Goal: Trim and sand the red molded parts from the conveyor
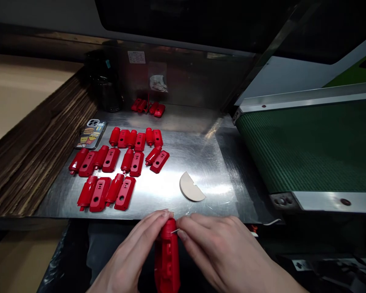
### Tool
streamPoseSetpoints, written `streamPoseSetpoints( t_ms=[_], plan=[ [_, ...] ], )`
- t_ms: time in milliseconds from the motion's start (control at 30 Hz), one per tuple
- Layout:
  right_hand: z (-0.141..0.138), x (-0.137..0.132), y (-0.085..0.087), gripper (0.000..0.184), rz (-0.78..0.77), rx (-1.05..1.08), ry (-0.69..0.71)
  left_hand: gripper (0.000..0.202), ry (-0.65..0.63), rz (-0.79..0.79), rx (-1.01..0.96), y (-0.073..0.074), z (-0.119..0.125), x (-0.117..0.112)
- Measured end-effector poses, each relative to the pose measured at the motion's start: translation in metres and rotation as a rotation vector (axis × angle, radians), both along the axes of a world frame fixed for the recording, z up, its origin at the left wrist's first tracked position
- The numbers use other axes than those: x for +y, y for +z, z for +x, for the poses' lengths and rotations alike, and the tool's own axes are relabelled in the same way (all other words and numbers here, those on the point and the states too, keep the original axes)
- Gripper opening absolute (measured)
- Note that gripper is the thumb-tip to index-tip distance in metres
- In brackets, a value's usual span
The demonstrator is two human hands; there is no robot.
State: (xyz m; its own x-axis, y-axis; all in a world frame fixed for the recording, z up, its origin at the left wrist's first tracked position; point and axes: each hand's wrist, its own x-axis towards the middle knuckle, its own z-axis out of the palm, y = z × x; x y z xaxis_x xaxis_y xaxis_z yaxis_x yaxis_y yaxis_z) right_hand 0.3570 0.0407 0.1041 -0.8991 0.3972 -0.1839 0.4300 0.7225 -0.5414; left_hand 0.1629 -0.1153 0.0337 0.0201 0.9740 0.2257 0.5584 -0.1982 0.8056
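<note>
A red plastic part [167,260] stands upright between my hands at the bottom centre, just in front of the steel table's [195,162] near edge. My left hand [131,256] is closed around its left side, fingertips at its top. My right hand [222,248] pinches a small thin metal blade [175,231] against the top of the part. On the table to the left lie several matching red plastic parts [122,160] in neat rows. A few more red parts [148,107] sit at the back.
A beige half-round card piece [190,188] lies mid-table. A phone in a cartoon case [91,134] rests at the left, beside a stack of flat cardboard [33,150]. A green conveyor belt [308,146] runs along the right. A dark jar [108,91] stands at the back left.
</note>
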Motion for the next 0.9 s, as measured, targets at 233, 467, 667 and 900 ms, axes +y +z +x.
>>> streamPoseSetpoints(
  t_ms=[233, 467, 667, 900],
  plan=[
    [0.0, -0.003, 0.001, 0.024, -0.029, -0.039, 0.005, 0.092, -0.016, 0.017, -0.004, 0.001, 0.0, 0.0],
    [-0.001, -0.007, 0.002, 0.026, -0.004, -0.02, -0.008, 0.092, -0.023, 0.029, 0.042, 0.002, 0.001, -0.002],
    [-0.002, -0.007, 0.002, 0.025, -0.031, -0.017, 0.002, 0.101, -0.026, 0.065, 0.081, 0.005, -0.002, -0.001],
    [-0.003, -0.004, 0.008, 0.025, -0.054, -0.056, 0.002, 0.104, -0.006, 0.085, 0.086, 0.01, -0.002, 0.003]
  ],
)
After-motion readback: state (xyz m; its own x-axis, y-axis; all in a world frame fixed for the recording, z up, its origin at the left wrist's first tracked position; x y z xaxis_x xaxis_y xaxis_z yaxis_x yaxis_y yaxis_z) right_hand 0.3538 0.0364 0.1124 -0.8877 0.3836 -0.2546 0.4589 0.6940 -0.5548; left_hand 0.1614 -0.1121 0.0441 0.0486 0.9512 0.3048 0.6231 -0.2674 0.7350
